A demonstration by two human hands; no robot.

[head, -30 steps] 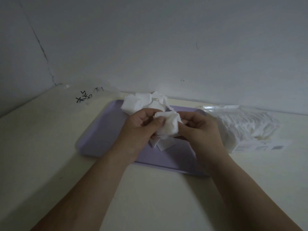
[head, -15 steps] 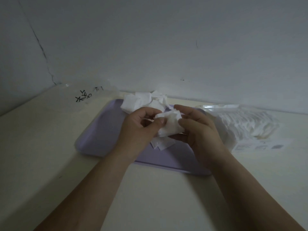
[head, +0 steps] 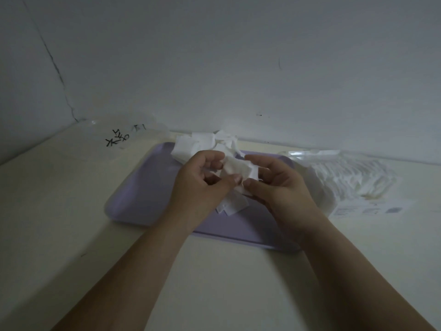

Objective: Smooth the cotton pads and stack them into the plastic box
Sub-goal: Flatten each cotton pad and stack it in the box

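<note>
A crumpled white cotton pad (head: 241,170) is held above the lilac tray (head: 143,187) between both hands. My left hand (head: 200,185) pinches its left edge with thumb and fingers. My right hand (head: 279,187) pinches its right edge. Under the hands lie flat pads (head: 232,205) on the tray. A loose heap of crumpled pads (head: 200,145) sits at the tray's far edge. A clear plastic box (head: 119,137) with black writing stands at the far left by the wall.
A clear plastic pack of white pads (head: 343,180) with a printed label lies to the right of the tray. The cream table (head: 59,223) runs to the wall behind and has a left edge near the box.
Both hands have pulled slightly apart, spreading the crumpled pad wider between them. The right hand's fingers shifted from over the pad to its right edge.
</note>
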